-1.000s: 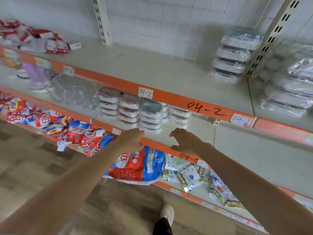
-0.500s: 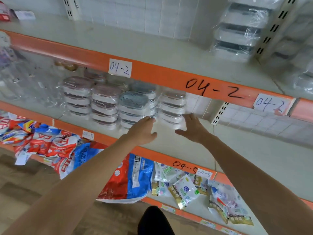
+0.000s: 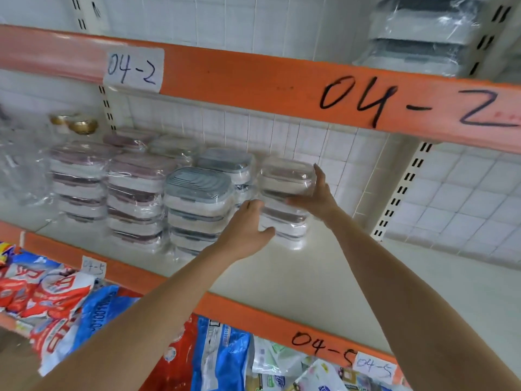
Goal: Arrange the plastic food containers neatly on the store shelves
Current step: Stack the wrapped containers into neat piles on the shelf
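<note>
Shrink-wrapped stacks of plastic food containers stand on the middle shelf (image 3: 324, 272). The rightmost stack (image 3: 284, 179), with brownish lids, sits between my two hands. My left hand (image 3: 248, 224) grips its left front side, thumb across the lower front. On the stack's right side is my right hand (image 3: 315, 193), fingers pointing up along the side and thumb laid across the front. A grey-lidded stack (image 3: 197, 198) stands just to the left, touching my left hand's knuckles. Further left are pink-lidded stacks (image 3: 135, 187), and more stacks stand behind them.
The orange shelf edge marked 04-2 (image 3: 253, 80) hangs low over the stacks. Another wrapped container stack (image 3: 423, 38) sits on the upper shelf. Gold-lidded jars (image 3: 81, 125) stand at the back left. Snack bags (image 3: 56, 300) fill the shelf below. Bare shelf lies right of the held stack.
Both hands have reached forward over the shelf and closed around the rightmost container stack. The camera has dropped and moved closer to the middle shelf.
</note>
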Tool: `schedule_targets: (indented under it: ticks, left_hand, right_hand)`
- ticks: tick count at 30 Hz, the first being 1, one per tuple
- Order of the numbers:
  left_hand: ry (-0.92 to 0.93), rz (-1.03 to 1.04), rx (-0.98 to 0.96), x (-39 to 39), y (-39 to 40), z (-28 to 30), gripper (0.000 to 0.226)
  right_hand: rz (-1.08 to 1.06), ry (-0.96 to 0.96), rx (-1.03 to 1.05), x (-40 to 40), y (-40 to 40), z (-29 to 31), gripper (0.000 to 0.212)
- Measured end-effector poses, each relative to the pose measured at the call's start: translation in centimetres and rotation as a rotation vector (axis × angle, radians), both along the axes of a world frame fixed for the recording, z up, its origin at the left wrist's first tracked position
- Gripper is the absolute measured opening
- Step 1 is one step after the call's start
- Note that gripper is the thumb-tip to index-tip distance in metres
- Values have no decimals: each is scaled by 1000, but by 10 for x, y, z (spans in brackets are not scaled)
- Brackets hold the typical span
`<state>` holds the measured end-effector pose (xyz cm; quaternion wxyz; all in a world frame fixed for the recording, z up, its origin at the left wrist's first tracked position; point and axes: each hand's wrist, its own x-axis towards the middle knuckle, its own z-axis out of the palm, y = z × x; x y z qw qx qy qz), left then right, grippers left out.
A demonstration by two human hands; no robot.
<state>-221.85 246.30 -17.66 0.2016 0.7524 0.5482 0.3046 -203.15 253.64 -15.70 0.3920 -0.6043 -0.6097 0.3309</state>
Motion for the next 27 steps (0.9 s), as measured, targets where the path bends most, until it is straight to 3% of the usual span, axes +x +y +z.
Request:
schedule_targets:
  ticks: [5,13,17,21,27]
  left_hand:
    - [-29,9,-24,3,4,2,51]
    - [18,111,-49,24,-14,13,54]
    - [-17,187,-8,28,-16,19,77]
    - [-223,11,-141,23,-21,26,107]
    - [-224,-130,-189,28,-56,22,88]
  right_hand:
    - [59,146,56,2,-1,-10,100]
    - [50,57,78,25,-59,-12,103]
    - [20,35,72,27,-77,-8,102]
    - [-46,-3,68,27,-107,-8,102]
    - [-57,-74,25,26,-176,3,101]
